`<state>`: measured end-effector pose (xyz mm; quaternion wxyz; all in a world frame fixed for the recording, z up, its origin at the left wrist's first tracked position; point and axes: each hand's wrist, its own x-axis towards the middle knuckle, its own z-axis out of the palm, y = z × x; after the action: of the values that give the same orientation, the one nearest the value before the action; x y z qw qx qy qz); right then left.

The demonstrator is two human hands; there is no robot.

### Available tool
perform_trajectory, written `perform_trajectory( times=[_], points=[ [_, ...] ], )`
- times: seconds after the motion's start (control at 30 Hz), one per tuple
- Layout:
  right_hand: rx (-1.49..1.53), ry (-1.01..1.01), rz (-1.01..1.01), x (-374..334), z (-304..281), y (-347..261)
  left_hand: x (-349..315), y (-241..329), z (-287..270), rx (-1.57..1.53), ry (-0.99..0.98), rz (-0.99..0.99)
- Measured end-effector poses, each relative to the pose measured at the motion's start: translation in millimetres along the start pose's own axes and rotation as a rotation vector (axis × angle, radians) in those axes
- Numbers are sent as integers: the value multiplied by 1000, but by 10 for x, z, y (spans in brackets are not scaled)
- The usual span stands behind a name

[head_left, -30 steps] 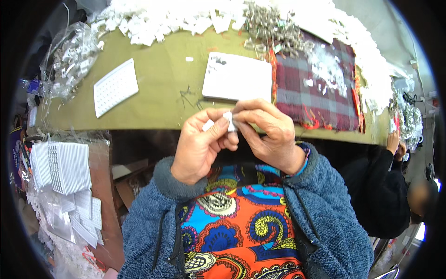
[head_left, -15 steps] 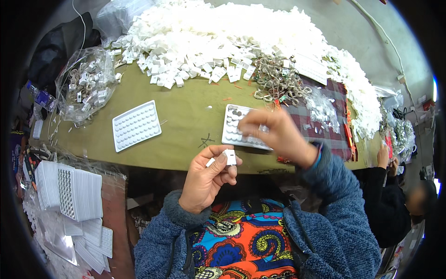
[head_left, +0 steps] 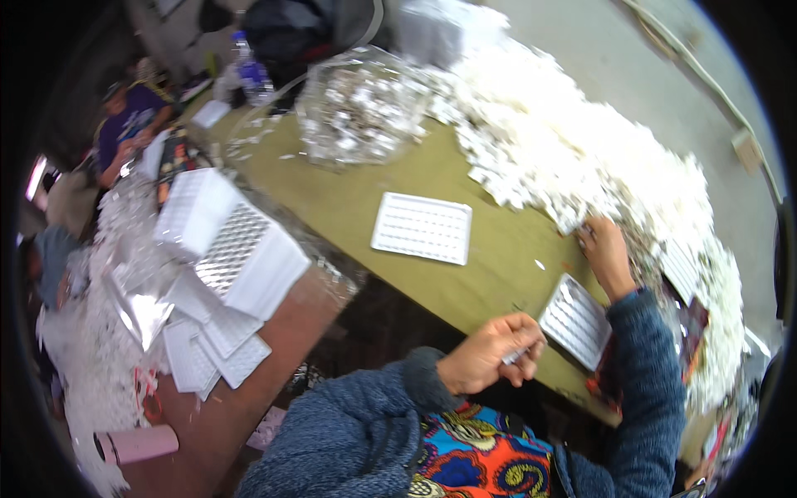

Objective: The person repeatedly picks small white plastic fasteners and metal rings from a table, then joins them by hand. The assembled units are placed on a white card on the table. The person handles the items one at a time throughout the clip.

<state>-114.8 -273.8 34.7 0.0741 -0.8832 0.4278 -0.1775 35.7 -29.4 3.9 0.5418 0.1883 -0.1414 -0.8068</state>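
Note:
My left hand (head_left: pixel 490 355) is closed at the table's front edge, with a small white plastic piece (head_left: pixel 515 355) partly showing between thumb and fingers. Farther off, my right hand (head_left: pixel 608 256) reaches to the near edge of a big heap of small white plastic pieces (head_left: pixel 564 141). Its fingers are bent together there, and what they pinch is too small to make out. Between my hands lies a white tray with rows of round pockets (head_left: pixel 574 322), just nearer than my right hand. A second such white tray (head_left: pixel 422 228) rests flat to the left.
A clear bag of small parts (head_left: pixel 361 108) sits at the far left of the green table (head_left: pixel 332 191). Stacked white trays (head_left: pixel 249 257) and a pink cylinder (head_left: pixel 137 445) are on a reddish surface at left. Beyond sits another person (head_left: pixel 129 124).
The view has swung left, so the trays appear farther right. My right hand has gone from over the near tray to the heap's edge. My left hand keeps its white piece.

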Motion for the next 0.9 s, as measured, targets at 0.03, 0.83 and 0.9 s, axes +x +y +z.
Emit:
perform_trajectory(
  times=[0.03, 0.83, 0.9],
  points=[
    [-44, -24, 56, -10, -14, 3, 15, -3, 3, -13, -13, -4],
    [635, -385, -523, -1559, -967, -928, -84, 65, 148, 330, -145, -357],
    [740, -378, -518, -1616, -938, -934, -73, 108, 183, 351, -205, -436]
  ],
)
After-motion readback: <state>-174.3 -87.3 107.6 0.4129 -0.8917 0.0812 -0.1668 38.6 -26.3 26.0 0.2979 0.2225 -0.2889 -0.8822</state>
